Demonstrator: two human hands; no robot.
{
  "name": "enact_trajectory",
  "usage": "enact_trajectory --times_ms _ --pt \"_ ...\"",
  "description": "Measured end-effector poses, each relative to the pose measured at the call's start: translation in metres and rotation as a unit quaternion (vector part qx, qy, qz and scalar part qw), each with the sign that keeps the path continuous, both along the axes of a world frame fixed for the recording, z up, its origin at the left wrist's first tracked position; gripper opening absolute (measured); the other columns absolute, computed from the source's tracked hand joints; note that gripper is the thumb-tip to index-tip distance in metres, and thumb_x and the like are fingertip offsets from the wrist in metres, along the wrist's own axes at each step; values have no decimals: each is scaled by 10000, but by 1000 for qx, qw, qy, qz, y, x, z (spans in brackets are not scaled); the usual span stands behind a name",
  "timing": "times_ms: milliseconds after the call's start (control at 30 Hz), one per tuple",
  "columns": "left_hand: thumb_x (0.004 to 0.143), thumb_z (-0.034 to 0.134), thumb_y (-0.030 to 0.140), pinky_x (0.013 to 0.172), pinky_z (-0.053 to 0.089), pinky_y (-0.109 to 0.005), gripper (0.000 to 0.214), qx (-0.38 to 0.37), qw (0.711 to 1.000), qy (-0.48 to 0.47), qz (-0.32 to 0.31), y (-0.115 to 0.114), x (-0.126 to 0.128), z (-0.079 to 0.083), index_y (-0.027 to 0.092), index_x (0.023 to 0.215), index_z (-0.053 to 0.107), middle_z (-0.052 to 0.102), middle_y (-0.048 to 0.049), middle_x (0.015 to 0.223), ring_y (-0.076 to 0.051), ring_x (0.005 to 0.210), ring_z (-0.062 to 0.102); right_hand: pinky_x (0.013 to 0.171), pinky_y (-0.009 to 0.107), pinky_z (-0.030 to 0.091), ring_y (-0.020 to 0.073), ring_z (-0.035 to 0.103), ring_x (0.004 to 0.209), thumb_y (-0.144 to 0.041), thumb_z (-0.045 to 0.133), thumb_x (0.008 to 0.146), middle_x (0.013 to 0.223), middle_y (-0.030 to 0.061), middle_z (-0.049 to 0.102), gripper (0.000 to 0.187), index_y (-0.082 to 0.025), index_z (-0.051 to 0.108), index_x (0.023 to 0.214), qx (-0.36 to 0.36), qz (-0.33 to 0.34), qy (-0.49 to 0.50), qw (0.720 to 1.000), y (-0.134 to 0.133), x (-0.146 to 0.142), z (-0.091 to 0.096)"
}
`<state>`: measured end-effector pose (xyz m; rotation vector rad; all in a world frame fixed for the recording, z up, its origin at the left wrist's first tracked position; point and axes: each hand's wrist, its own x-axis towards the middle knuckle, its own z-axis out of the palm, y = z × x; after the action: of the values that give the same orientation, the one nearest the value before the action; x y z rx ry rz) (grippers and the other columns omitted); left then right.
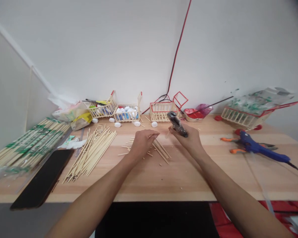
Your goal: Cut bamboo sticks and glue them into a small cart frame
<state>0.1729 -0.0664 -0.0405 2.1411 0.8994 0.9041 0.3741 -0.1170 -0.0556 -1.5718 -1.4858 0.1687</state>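
My left hand (143,142) is closed in a pinch over the middle of the table. What its fingertips hold, if anything, is too small to make out. Under and beside it lie cut wooden sticks (162,150) and short pieces. To the right, my right hand (190,140) is wrapped round a dark, shiny hand tool (178,125), whose exact kind is blurred. A gap separates the two hands. Left of them is a pile of long bare wooden sticks (95,153).
Along the wall stand small stick carts, one red-trimmed cart (164,111) among them. A blue glue gun (262,148) and orange-handled pliers (235,151) lie at right. At left are packaged chopsticks (31,142) and a black board (43,178). A red paint container (193,114) sits behind.
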Motion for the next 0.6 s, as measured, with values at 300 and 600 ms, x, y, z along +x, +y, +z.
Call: enact_trajectory --times_ms 300,600 --pt "802 639 246 853 505 -297 262 -109 992 -43 -42 -2 3 -4 158 1033 726 744 -77 1021 -199 936 687 581 285 448 174 582 614 -483 721 697 685 52 656 339 -149 664 684 -55 35 219 973 -4 -10 11" --pt "785 684 344 621 410 -205 207 -69 990 -3 -125 -14 4 0 152 793 760 741 -12 766 -135 678 634 629 246 503 121 592 638 -382 872 537 667 5 636 349 -163 681 731 -136 130 499 846 -10 -13 19"
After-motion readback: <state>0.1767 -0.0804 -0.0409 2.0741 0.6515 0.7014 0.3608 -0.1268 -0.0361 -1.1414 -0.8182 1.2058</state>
